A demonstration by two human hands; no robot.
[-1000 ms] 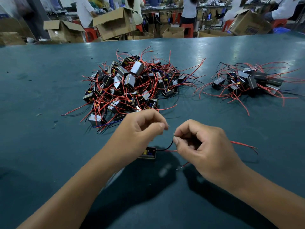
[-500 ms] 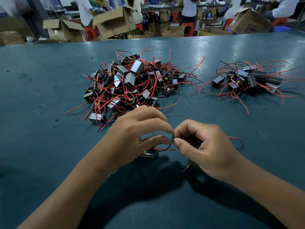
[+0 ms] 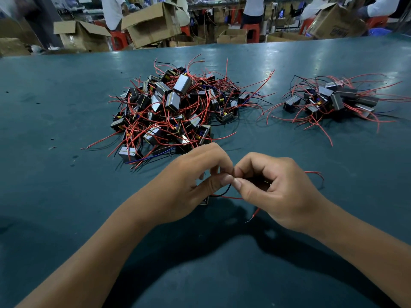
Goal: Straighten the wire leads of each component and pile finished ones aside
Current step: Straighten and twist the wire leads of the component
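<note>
I have the black lead [image 3: 224, 192] pinched between left hand [image 3: 195, 185] and right hand [image 3: 275, 192], its component [image 3: 204, 201] low under my left palm. I'd draw the lead taut through the pinch, slowly, sparing the solder joint.

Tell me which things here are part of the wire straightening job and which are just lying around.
Part of the job:
- left hand and right hand, both pinching the black lead
- component being worked, mostly hidden under the left hand
- big pile of wired components
- smaller pile to the right

Just lying about:
- cardboard boxes beyond the table
- red stools
</note>
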